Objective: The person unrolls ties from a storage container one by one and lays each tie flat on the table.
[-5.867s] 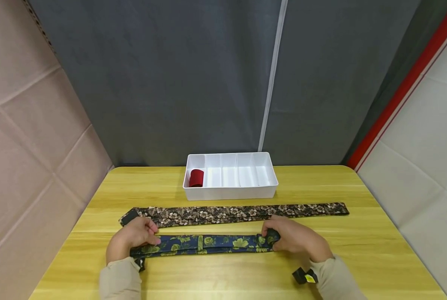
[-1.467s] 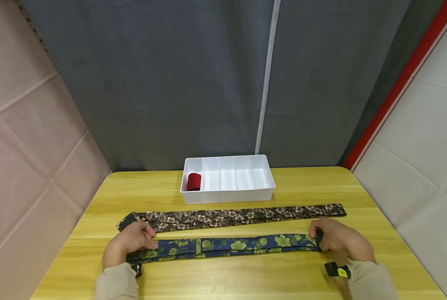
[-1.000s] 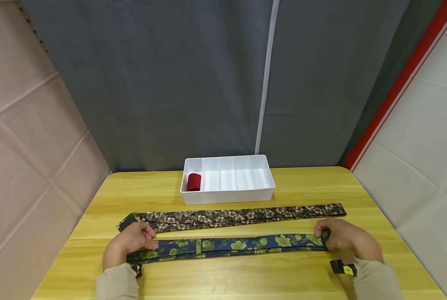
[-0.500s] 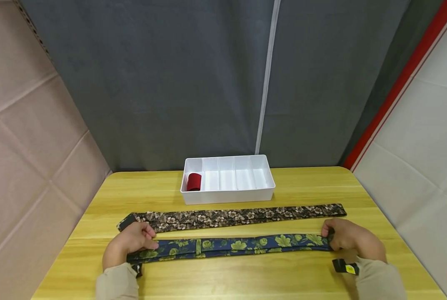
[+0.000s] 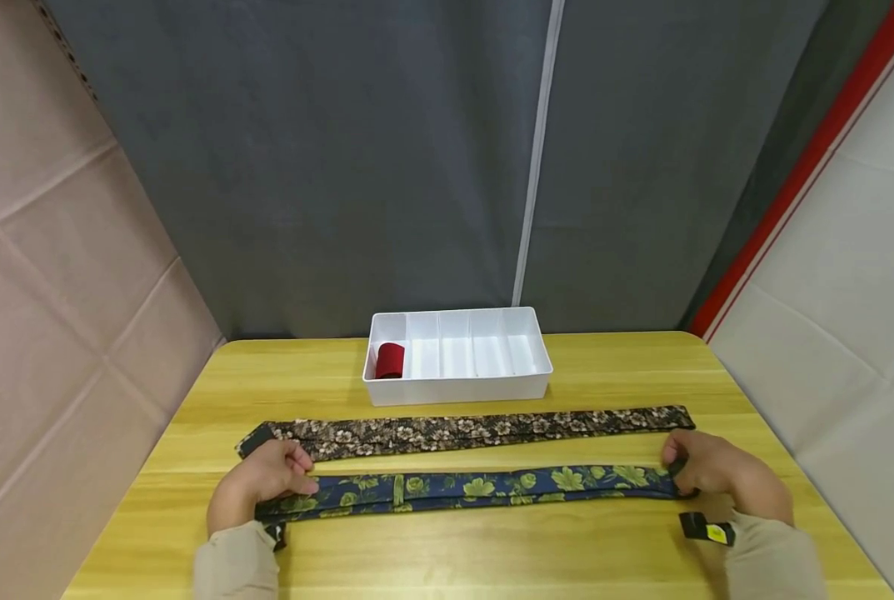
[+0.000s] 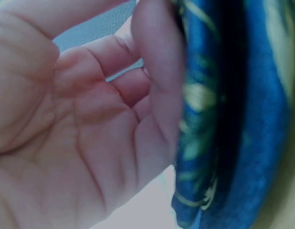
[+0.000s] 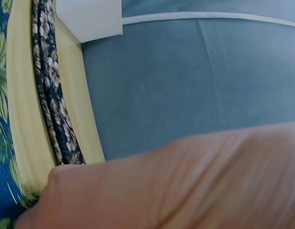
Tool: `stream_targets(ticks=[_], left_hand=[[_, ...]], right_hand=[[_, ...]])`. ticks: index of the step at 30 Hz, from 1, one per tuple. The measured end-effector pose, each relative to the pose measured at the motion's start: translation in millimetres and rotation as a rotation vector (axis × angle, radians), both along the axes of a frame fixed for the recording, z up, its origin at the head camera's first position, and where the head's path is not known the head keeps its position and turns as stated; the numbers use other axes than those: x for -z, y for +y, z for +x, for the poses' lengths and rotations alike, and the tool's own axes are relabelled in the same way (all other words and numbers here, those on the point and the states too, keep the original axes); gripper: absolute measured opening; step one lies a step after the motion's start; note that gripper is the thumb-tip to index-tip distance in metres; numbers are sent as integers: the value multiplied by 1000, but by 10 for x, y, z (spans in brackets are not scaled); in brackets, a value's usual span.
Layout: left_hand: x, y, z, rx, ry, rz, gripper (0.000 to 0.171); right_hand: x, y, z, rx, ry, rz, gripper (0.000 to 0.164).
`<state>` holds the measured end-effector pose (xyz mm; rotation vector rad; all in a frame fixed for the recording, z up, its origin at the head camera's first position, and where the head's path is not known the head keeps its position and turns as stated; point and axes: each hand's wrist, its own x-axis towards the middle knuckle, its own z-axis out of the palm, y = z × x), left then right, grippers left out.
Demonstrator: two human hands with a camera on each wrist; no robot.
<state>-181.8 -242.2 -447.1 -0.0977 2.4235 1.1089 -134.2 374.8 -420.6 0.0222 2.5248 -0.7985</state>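
Note:
A navy necktie with yellow-green flowers lies stretched across the table, its keeper loop facing up. At its left end my left hand holds it, thumb over the cloth; the left wrist view shows my palm and curled fingers against the tie's edge. My right hand grips the dark right end, which my fingers mostly cover. Just behind lies a dark brown necktie with pale flowers, laid out lengthwise with its label to the left.
A white divided box stands at the back middle of the wooden table. Its leftmost compartment holds a rolled dark red necktie. Grey cloth hangs behind the table, with pale cloth on both sides.
My right hand has moved to the right with the tie's end. The small roll seen there earlier has unrolled, and the navy tie now lies longer. My left hand has stayed in place.

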Motion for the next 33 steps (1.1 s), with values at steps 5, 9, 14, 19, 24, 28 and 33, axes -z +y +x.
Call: stream_targets(ticks=[5,9,14,19,24,28,33], left_hand=[[-1,-3,-11,6,11,-10,31],[3,-5,-17,8,19,-18,32],[-3,-4,-11,1,9,-5,32],[-2,-11,-11,2,13,-2,33],[-7,-11,-9,2,9,10,32],[-13,-11,-10,-3,3,14,32],[-24,-7,-4,-4,8,16,32]], right_hand=[[-24,73,-8,-49,14,-4,40],[-20,82,-17,-53,36,42,36],[-13,68,-16,-16,44,78,26],[-7,81,-17,-2,48,57,22],[5,141,-15,8,63,64,15],[-15,191,0,15,86,74,15],[-44,233,26,27,97,132,12]])
